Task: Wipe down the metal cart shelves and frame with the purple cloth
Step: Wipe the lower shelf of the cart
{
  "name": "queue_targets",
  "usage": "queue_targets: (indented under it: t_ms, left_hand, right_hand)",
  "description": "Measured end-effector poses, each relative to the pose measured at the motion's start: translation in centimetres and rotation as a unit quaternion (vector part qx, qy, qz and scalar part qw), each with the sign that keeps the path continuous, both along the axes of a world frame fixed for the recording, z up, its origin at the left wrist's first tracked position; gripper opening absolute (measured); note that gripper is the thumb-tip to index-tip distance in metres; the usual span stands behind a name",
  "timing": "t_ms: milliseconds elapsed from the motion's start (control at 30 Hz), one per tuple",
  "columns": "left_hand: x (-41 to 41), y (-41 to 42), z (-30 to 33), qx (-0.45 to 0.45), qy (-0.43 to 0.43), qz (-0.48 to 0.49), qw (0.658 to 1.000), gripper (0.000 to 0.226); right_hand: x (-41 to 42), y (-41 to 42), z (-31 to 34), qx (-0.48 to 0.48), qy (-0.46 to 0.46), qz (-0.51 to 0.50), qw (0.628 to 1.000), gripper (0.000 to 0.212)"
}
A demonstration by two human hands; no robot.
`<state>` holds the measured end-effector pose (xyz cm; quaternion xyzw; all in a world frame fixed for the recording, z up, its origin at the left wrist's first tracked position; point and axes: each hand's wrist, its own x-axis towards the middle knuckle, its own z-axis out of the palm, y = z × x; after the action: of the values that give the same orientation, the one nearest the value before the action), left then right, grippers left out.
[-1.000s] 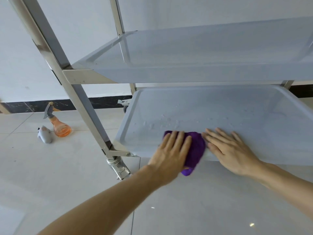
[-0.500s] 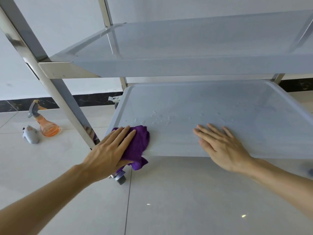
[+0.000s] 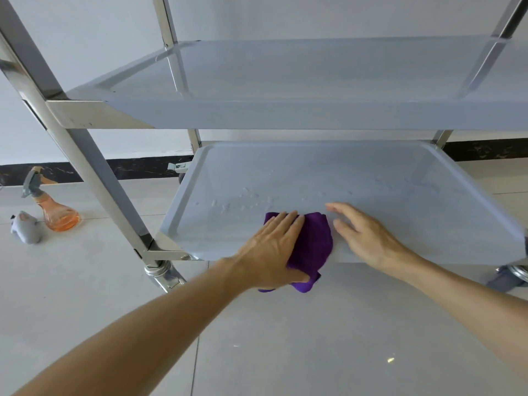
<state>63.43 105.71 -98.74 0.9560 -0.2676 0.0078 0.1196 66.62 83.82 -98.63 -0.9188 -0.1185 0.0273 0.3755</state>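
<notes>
The metal cart fills the view, with a pale lower shelf [image 3: 357,178] and another shelf [image 3: 314,81] above it on shiny steel posts [image 3: 94,167]. My left hand [image 3: 271,250] presses the purple cloth [image 3: 314,244] flat on the lower shelf's front edge, and part of the cloth hangs over the rim. My right hand [image 3: 368,238] lies flat on the same shelf just right of the cloth, fingers apart, holding nothing. Water droplets [image 3: 245,201] dot the shelf behind the cloth.
An orange spray bottle [image 3: 53,207] and a small grey object [image 3: 24,227] stand on the tiled floor at the left. Caster wheels show under the front-left post [image 3: 163,275] and at the right edge [image 3: 505,278]. A white wall with dark skirting is behind.
My left hand slid the cloth left to the shelf's front-left corner, then back right to the middle beside my right hand. The right hand stayed on the shelf.
</notes>
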Motion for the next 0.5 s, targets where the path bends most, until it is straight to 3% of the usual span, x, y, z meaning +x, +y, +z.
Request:
queue_targets:
  t_ms: [100, 200, 267, 367, 433, 500]
  left_hand:
    - [0.7, 3.4, 1.5, -0.073, 0.104, 0.016, 0.992, 0.094]
    - [0.7, 6.9, 1.6, -0.029, 0.103, 0.007, 0.994, 0.074]
    - [0.5, 7.5, 1.3, -0.001, 0.105, -0.017, 0.994, 0.07]
    - [0.6, 7.3, 0.8, -0.071, 0.107, -0.005, 0.992, 0.071]
    - [0.7, 7.6, 0.3, -0.069, 0.106, 0.009, 0.992, 0.077]
    - [0.6, 8.4, -0.6, 0.017, 0.077, -0.007, 0.997, 0.087]
  right_hand:
    - [-0.6, 0.0, 1.1, 0.014, -0.078, -0.04, 0.996, 0.038]
    - [-2.6, 2.5, 1.9, -0.04, -0.131, 0.077, 0.988, 0.044]
    - [-3.7, 4.6, 1.2, -0.135, -0.177, 0.166, 0.961, 0.06]
    - [-4.0, 7.3, -0.1, -0.335, -0.229, 0.186, 0.895, 0.093]
    - [-3.4, 7.5, -0.7, -0.368, -0.225, 0.18, 0.884, 0.093]
    - [-3.0, 6.2, -1.0, -0.349, -0.233, 0.186, 0.889, 0.084]
